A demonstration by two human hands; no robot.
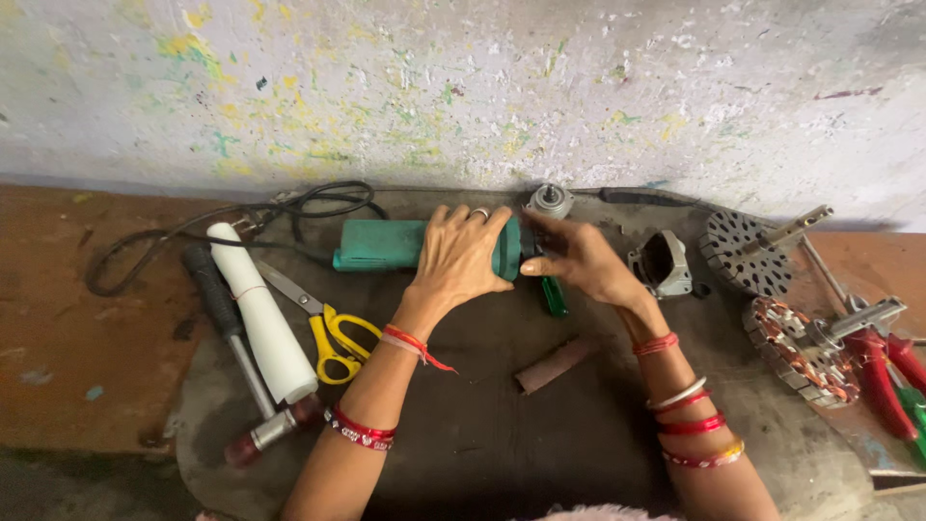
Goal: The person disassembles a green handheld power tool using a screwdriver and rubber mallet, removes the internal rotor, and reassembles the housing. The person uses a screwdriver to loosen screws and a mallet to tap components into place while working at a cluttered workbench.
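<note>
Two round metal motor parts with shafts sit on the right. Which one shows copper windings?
The nearer one, beside the red-handled pliers, shows reddish copper coils. The farther one, by the wall, is plain dark slotted metal.

You're in a repair workshop: motor windings (805,349) lie right of your fingers, scissors (323,328) and hammer (231,333) left, paint-flecked wall (463,87) beyond them.

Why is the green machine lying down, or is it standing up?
Lying down. The green power tool rests lengthwise on the mat, with the left hand flat over it.
</note>
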